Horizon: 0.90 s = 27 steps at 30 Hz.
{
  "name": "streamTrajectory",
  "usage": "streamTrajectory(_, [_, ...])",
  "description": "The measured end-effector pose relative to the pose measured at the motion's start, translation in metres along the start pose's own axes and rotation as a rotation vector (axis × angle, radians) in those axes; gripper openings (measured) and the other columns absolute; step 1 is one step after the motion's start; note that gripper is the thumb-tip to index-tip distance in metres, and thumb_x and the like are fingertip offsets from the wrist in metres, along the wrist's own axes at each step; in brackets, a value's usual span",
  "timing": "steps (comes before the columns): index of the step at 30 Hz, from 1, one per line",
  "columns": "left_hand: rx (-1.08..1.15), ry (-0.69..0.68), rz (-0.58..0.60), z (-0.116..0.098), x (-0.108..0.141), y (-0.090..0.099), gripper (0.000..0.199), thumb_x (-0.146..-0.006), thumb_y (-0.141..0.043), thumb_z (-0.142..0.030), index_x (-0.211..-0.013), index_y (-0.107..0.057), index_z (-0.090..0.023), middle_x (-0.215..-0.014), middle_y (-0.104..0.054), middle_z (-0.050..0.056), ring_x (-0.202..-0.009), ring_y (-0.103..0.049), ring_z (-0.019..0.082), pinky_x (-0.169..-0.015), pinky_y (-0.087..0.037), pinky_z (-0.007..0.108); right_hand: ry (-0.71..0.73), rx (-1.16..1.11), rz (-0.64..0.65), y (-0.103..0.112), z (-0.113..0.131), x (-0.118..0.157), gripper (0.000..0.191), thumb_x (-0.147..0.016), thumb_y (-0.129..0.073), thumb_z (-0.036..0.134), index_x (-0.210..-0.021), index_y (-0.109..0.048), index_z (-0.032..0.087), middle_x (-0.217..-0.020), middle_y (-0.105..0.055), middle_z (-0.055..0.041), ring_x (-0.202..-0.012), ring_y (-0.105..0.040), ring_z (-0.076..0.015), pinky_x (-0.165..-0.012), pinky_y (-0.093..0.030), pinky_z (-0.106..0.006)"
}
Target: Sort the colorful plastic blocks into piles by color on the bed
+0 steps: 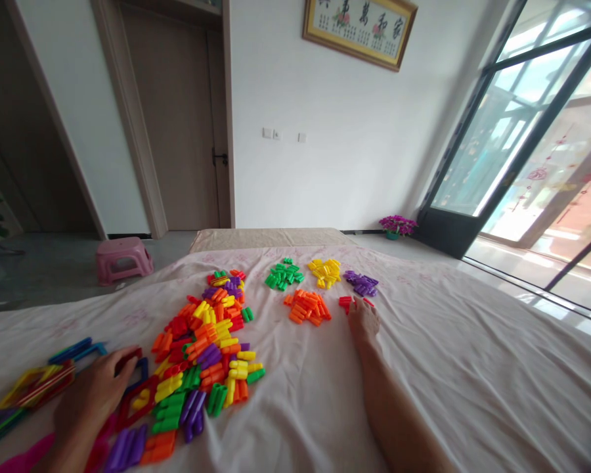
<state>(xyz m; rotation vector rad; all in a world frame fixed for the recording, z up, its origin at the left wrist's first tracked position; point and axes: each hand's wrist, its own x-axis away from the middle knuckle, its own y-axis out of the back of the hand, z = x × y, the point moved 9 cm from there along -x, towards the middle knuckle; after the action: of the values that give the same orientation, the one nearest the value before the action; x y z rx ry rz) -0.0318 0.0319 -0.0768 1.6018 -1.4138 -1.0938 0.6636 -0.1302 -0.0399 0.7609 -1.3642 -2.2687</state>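
Note:
My right hand point(365, 320) reaches forward to a small group of red plastic blocks point(345, 301). Its fingers are bent down and together, with red showing on both sides; the fingertips are hidden. At the lower left, my left hand point(96, 384) has its fingers and thumb closed around a dark red plastic piece point(129, 355). Just right of it lies a red square frame point(136, 408). A long mixed heap of tube-shaped blocks point(209, 355) in red, orange, yellow, green and purple spreads beside that hand.
Sorted piles of green blocks point(284, 274), yellow blocks point(325, 272), purple blocks point(362, 283) and orange blocks point(307, 307) lie around the far middle of the cloth-covered table point(473, 368). Coloured frames point(34, 387) are stacked far left. A pink stool point(124, 258) stands beyond.

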Motion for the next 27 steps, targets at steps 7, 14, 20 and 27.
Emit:
streamTrajectory(7, [0.018, 0.029, 0.067, -0.008, 0.006, 0.003, 0.057, -0.101, -0.031, -0.052, -0.131, -0.071, -0.024, -0.135, -0.072, 0.012, -0.114, -0.070, 0.028, -0.095, -0.051, 0.038, 0.274, -0.246, -0.338, 0.021, 0.030, 0.013, 0.044, -0.098, -0.045, 0.027, -0.129, -0.074, 0.017, -0.134, -0.072, -0.0137, -0.122, -0.060, -0.0315, -0.109, -0.043, -0.047])
streamTrajectory(14, [0.055, 0.030, 0.055, -0.010, 0.009, 0.007, 0.057, -0.101, -0.032, -0.052, -0.130, -0.072, -0.023, -0.137, -0.071, 0.013, -0.118, -0.069, 0.032, -0.097, -0.050, 0.041, 0.841, -0.540, -0.288, 0.037, 0.136, 0.096, 0.030, -0.103, -0.048, 0.022, -0.110, -0.078, 0.023, -0.108, -0.078, -0.0099, -0.103, -0.067, -0.0262, -0.092, -0.053, -0.040])
streamTrajectory(20, [0.042, 0.031, 0.054, -0.012, 0.009, 0.008, 0.056, -0.099, -0.035, -0.050, -0.132, -0.072, -0.023, -0.135, -0.072, 0.013, -0.115, -0.070, 0.032, -0.094, -0.051, 0.040, 1.116, -0.661, 0.174, 0.017, 0.205, 0.181, 0.020, -0.104, -0.057, 0.026, -0.108, -0.076, 0.024, -0.097, -0.077, -0.0076, -0.089, -0.071, -0.0216, -0.080, -0.055, -0.034])
streamTrajectory(27, [0.048, 0.025, 0.032, -0.013, 0.009, 0.010, 0.055, -0.099, -0.037, -0.050, -0.128, -0.074, -0.022, -0.133, -0.073, 0.014, -0.111, -0.071, 0.031, -0.090, -0.052, 0.039, 1.252, -0.486, 0.380, -0.008, 0.231, 0.225, 0.017, -0.097, -0.074, 0.033, -0.111, -0.077, 0.023, -0.100, -0.079, -0.0055, -0.091, -0.070, -0.0218, -0.084, -0.052, -0.033])
